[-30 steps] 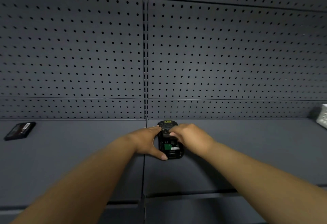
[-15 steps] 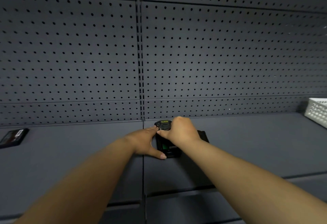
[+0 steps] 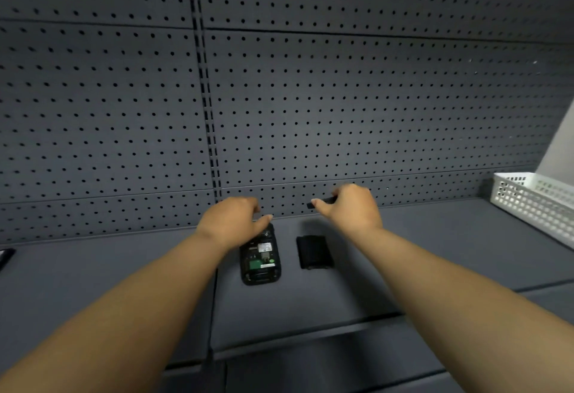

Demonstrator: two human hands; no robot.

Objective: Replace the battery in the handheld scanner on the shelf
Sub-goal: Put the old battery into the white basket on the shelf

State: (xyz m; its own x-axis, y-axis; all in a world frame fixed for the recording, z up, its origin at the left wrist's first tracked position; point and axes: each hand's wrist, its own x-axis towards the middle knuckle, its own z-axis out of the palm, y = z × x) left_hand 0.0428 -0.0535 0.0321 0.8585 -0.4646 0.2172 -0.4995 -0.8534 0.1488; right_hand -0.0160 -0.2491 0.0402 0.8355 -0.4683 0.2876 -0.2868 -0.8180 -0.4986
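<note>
The black handheld scanner [image 3: 260, 256] lies face down on the grey shelf [image 3: 403, 262], its battery bay open with green board and labels showing. My left hand [image 3: 231, 222] curls over the scanner's far end and holds it down. A flat black cover [image 3: 313, 251] lies on the shelf just right of the scanner. My right hand [image 3: 349, 206] hovers above and behind the cover, pinching a thin black battery [image 3: 321, 202] seen edge-on, lifted off the shelf.
A white perforated basket [image 3: 534, 203] stands at the shelf's right end. A small black flat item [image 3: 5, 256] peeks in at the far left edge. A grey pegboard wall [image 3: 310, 113] closes the back; the shelf's front lip runs below my forearms.
My right hand has left the scanner's bay and risen to the right with the battery in it. The bay now shows empty, and the cover beside it is uncovered. The view shifted right.
</note>
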